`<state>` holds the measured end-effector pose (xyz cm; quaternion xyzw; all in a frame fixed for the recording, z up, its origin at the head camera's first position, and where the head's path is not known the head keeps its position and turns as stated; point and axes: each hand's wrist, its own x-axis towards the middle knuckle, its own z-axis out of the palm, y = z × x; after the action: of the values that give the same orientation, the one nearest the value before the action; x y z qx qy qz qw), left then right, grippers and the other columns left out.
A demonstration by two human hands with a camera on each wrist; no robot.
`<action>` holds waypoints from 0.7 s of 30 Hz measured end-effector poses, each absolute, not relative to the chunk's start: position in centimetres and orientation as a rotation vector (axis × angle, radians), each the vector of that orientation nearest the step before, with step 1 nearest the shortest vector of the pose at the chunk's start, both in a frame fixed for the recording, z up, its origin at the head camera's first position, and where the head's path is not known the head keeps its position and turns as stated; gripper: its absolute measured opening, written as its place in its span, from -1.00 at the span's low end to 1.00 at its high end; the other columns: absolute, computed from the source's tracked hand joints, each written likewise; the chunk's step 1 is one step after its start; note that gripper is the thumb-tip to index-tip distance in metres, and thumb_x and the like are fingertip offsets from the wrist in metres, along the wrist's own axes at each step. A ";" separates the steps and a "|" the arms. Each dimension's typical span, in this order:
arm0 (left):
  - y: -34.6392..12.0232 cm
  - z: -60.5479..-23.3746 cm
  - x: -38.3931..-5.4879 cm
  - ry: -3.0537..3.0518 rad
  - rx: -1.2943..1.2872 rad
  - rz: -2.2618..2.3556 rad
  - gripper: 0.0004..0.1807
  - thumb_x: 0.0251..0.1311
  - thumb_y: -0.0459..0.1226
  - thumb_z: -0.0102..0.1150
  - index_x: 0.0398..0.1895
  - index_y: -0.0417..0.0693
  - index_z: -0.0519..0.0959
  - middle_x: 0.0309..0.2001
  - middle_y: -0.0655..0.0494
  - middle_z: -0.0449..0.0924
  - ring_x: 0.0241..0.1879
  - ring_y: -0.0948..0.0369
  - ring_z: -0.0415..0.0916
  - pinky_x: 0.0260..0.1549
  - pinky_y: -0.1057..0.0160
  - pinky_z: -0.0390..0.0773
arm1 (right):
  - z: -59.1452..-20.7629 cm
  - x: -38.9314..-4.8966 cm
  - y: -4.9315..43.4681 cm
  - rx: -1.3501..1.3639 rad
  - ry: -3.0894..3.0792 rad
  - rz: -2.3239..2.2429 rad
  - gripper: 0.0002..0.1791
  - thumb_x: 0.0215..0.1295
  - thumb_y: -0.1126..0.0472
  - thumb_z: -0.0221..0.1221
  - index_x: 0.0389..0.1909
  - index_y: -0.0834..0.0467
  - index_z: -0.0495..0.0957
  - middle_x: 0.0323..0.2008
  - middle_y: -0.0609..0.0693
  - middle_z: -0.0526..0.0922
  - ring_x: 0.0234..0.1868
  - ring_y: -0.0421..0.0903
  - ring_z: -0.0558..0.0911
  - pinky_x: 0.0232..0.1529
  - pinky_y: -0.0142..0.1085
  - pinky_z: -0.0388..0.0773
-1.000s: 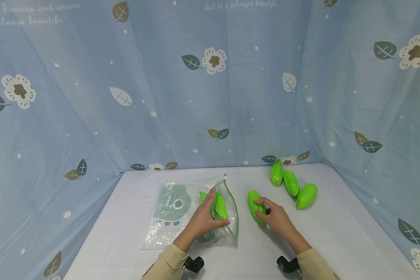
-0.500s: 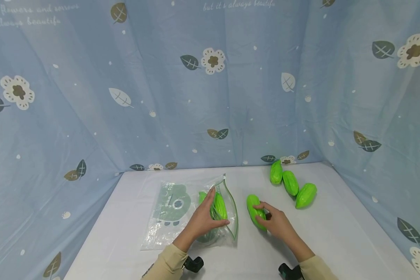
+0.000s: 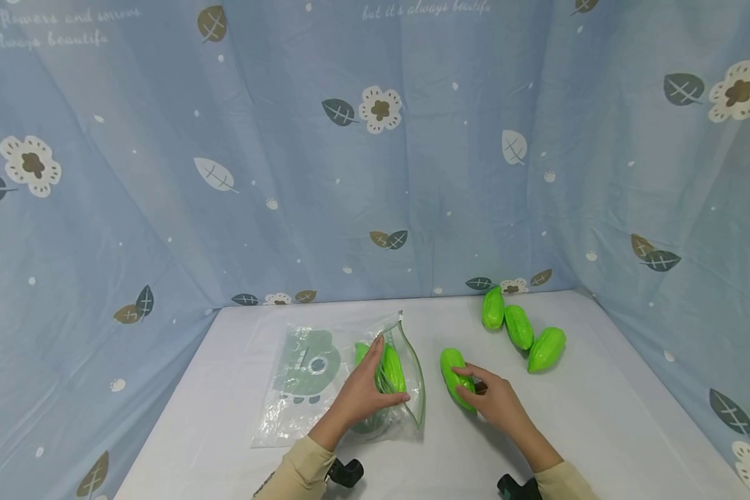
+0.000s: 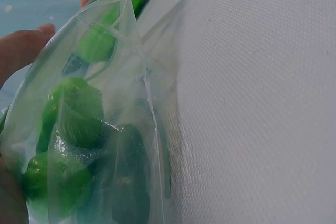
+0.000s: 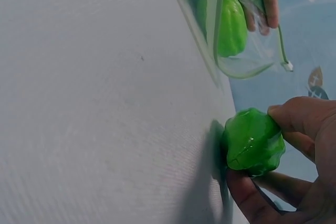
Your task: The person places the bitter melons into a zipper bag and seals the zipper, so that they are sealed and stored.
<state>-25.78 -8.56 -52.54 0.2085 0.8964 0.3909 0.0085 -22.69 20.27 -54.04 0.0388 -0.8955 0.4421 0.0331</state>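
A clear zip bag [image 3: 271, 423] with a green dinosaur print lies on the white table, its green-edged mouth gaping to the right. At that mouth, the left hand [image 3: 359, 392] spreads its thumb and straight fingers against the plastic. Shiny green ridged gourds [image 3: 393, 368] show inside the bag, partly covered by the hand; through the plastic the left wrist view shows several green shapes [image 4: 79, 111]. Just right of the mouth, the right hand [image 3: 496, 401] grips another green ridged gourd [image 3: 452, 368] between thumb and fingers. Its end [image 5: 252, 142] faces the right wrist camera.
Three more green gourds, a far one [image 3: 493, 308], a middle one [image 3: 519, 327] and a near one [image 3: 546, 349], lie at the table's back right. A blue patterned curtain [image 3: 312, 236] hangs behind the white table [image 3: 600, 430]. Each wrist carries a black camera mount [image 3: 346, 473].
The right hand has drawn the gripped gourd slightly toward the person, then stays nearly still over the last half second. The left hand and the bag have not visibly moved.
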 end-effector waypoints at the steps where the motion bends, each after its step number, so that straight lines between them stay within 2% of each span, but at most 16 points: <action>1: -8.6 -52.5 -25.8 2.800 0.652 1.223 0.32 0.00 0.16 0.52 0.66 -0.11 -0.10 0.63 -0.09 -0.11 0.55 -0.12 0.01 0.39 -0.20 0.27 | -54.1 -22.7 20.3 0.121 -2.753 1.363 -0.59 0.26 0.21 0.40 0.14 -0.01 0.70 0.30 0.25 0.53 -0.16 -0.10 0.67 -0.40 -0.38 0.60; 21: -8.6 -52.5 -25.8 2.794 0.649 1.225 0.32 0.00 0.18 0.51 0.66 -0.11 -0.10 0.63 -0.10 -0.11 0.55 -0.11 0.02 0.39 -0.17 0.27 | -54.1 -22.7 20.0 0.098 -2.759 1.332 -0.58 0.27 0.22 0.39 0.16 0.00 0.67 0.29 0.21 0.55 -0.16 -0.11 0.66 -0.32 -0.36 0.61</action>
<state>-25.76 -8.64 -52.49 0.2081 0.8957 0.3927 0.0114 -22.66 20.02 -54.07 0.0321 -0.8994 0.4342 0.0379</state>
